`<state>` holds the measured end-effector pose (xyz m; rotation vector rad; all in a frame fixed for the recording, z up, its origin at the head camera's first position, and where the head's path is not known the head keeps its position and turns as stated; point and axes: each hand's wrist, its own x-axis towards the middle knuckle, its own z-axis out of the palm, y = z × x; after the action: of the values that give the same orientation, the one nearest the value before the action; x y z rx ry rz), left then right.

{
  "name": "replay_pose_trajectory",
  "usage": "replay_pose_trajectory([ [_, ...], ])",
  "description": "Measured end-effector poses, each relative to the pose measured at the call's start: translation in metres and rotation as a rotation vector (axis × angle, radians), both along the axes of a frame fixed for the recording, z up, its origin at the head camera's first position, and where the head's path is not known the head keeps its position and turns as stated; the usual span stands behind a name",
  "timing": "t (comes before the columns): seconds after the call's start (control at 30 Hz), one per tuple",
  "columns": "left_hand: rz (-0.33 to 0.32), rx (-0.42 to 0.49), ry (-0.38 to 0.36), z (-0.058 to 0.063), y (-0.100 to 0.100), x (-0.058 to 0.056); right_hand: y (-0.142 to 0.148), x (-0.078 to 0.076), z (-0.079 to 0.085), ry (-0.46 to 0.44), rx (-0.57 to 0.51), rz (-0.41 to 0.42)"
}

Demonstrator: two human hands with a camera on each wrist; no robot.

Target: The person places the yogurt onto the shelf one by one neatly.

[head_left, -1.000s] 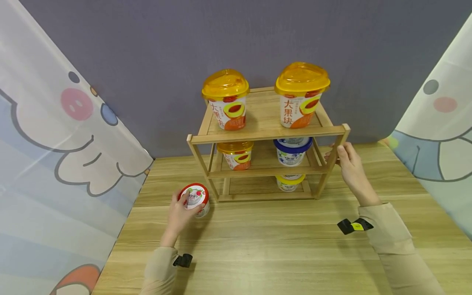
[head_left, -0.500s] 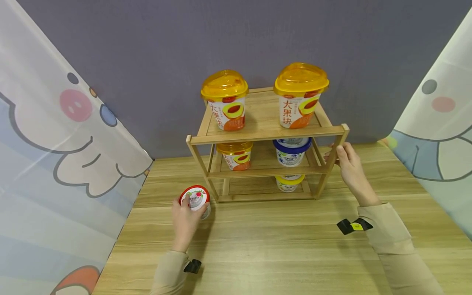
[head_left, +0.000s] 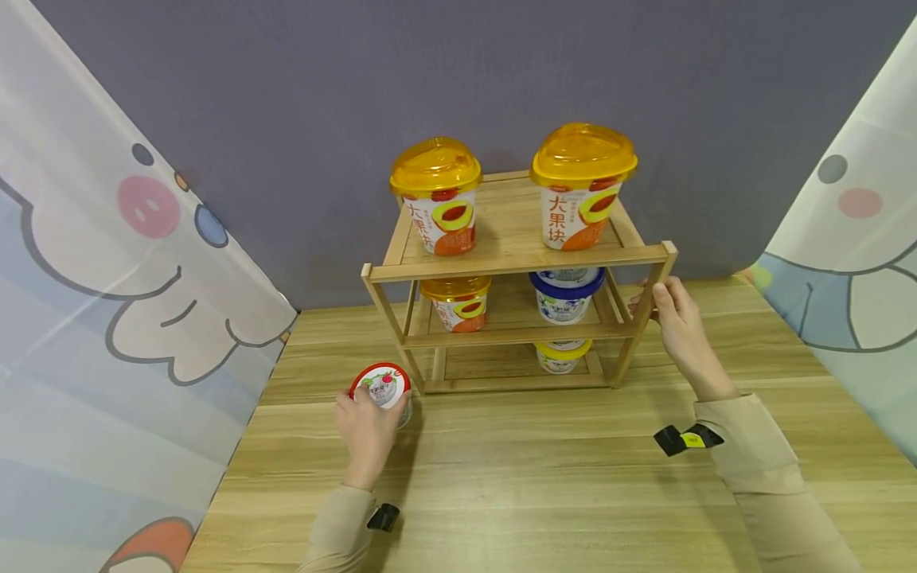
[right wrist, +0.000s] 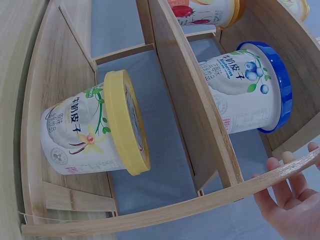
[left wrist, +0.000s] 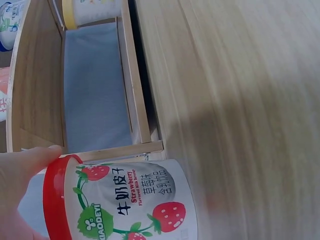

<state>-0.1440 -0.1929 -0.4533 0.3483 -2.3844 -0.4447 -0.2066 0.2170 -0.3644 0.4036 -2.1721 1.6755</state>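
My left hand (head_left: 368, 434) holds a red-lidded tub of strawberry milk drink (left wrist: 125, 202) by its lid, thumb and fingers spread over the rim. The tub is upright at the front left corner of a three-tier wooden shelf (head_left: 516, 266). Whether its base touches the table cannot be told. On the other side, my right hand (head_left: 680, 330) grips the shelf's right front post (right wrist: 270, 177), fingers curled round behind it. Nearest that hand are a blue-lidded blueberry tub (right wrist: 245, 90) on the middle tier and a yellow-lidded tub (right wrist: 82, 132) on the bottom tier.
Two yellow-domed fruit cups, a left one (head_left: 440, 219) and a right one (head_left: 576, 211), stand on the top tier. A similar cup (head_left: 464, 312) sits at the middle tier's left. Behind is a grey wall (head_left: 322, 119); printed curtains (head_left: 79, 318) flank the table (head_left: 501, 477).
My left hand has shifted right, and the strawberry tub has slid slightly right and toward me, closer to the shelf's corner. The right hand keeps its grip on the post.
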Motion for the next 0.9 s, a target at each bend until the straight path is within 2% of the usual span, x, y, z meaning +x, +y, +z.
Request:
replay_pose_trajectory([
  [0.17, -0.026, -0.039, -0.003, -0.002, -0.003, -0.001, -0.001, 0.000, 0.001, 0.003, -0.011, -0.003],
  [0.27, -0.078, -0.011, -0.054, -0.002, -0.009, -0.002, -0.002, 0.000, 0.001, 0.016, -0.043, 0.005],
  [0.47, -0.304, 0.230, -0.243, 0.002, -0.028, -0.004, -0.003, 0.000, 0.002, 0.026, -0.068, 0.014],
  [0.6, -0.436, 0.347, -0.329, 0.005, -0.042, -0.006, -0.002, 0.000, 0.002, 0.025, -0.059, 0.015],
  [0.73, -0.530, 0.423, -0.340, 0.003, -0.054, -0.005, -0.001, -0.001, 0.001, 0.031, -0.069, 0.021],
  [0.9, -0.597, 0.463, -0.289, -0.002, -0.062, -0.002, -0.001, -0.001, 0.000, 0.018, -0.051, 0.014],
])
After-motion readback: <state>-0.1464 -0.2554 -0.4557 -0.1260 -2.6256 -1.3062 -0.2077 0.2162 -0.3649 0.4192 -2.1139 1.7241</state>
